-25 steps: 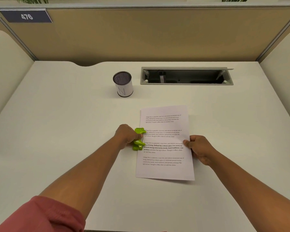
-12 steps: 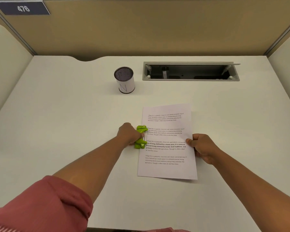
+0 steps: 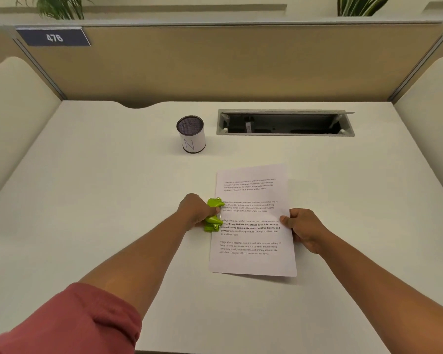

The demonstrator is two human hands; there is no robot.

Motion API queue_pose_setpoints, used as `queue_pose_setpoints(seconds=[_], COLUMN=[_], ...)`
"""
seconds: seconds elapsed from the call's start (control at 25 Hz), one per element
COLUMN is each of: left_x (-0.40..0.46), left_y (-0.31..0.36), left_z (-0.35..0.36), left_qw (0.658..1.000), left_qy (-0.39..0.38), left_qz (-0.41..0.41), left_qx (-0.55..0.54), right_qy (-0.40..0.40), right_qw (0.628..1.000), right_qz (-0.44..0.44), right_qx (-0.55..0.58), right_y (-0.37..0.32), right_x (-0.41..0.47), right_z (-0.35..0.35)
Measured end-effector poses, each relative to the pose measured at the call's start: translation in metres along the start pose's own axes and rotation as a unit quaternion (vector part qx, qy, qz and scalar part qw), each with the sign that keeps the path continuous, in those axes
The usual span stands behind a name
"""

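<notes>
A white printed sheet of paper [image 3: 253, 221] lies on the white desk [image 3: 113, 200], a little right of centre. A bright green hole punch [image 3: 213, 214] sits against the sheet's left edge, about halfway down. My left hand [image 3: 195, 212] grips the punch from the left with curled fingers. My right hand [image 3: 302, 227] pinches the sheet's right edge, thumb on top of the paper, fingers curled at the edge.
A mesh pen cup [image 3: 191, 134] with a white label marked N stands behind the sheet to the left. A recessed cable tray [image 3: 285, 123] is open at the back right. Beige partition walls [image 3: 215, 65] enclose the desk on three sides.
Both hands, the punch and the sheet keep the same places relative to each other. Only my head has tilted down and then back up, shifting the view.
</notes>
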State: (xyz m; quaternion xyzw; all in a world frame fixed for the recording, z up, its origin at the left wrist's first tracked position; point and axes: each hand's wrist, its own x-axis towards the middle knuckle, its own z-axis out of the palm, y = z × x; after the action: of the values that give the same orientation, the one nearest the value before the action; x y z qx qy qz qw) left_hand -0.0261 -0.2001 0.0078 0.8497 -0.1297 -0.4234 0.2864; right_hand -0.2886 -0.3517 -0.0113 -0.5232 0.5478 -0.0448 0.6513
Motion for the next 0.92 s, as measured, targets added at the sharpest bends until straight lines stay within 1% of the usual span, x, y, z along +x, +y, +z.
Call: queue_pose_setpoints(seconds=[0.16, 0.32, 0.4, 0.68, 0.72, 0.76, 0.84, 0.88, 0.92], left_x=[-0.007, -0.010, -0.019, -0.019, -0.019, -0.021, -0.026, -0.030, -0.034], left_y=[0.001, 0.003, 0.000, -0.007, -0.008, -0.010, -0.012, -0.010, -0.006], left_z=[0.000, 0.003, 0.007, 0.004, 0.004, 0.006, 0.012, 0.018, 0.024], left_qw=[0.999, 0.999, 0.999, 0.998, 0.997, 0.995, 0.973, 0.958, 0.954], left_qy=[0.004, 0.023, 0.023, 0.039, 0.054, 0.090, 0.182, 0.205, 0.187], left_qz=[0.000, 0.008, 0.018, 0.015, 0.022, 0.043, 0.145, 0.201, 0.233], left_qx=[-0.033, -0.022, -0.016, -0.049, -0.048, -0.030, 0.000, 0.002, -0.016], right_qy=[0.003, 0.017, 0.035, 0.042, 0.040, 0.038, 0.034, 0.031, 0.027], right_qw=[1.000, 1.000, 0.999, 0.998, 0.998, 0.998, 0.998, 0.998, 0.997], right_qz=[-0.008, -0.004, -0.004, -0.009, -0.009, -0.010, -0.014, -0.020, -0.027], right_qx=[-0.002, 0.007, 0.019, 0.045, 0.048, 0.049, 0.054, 0.057, 0.060], right_y=[-0.005, -0.005, 0.005, 0.012, 0.013, 0.015, 0.018, 0.019, 0.019], right_x=[-0.006, -0.006, -0.014, -0.023, -0.024, -0.026, -0.030, -0.032, -0.034], right_z=[0.000, -0.010, -0.023, -0.048, -0.050, -0.052, -0.054, -0.055, -0.056])
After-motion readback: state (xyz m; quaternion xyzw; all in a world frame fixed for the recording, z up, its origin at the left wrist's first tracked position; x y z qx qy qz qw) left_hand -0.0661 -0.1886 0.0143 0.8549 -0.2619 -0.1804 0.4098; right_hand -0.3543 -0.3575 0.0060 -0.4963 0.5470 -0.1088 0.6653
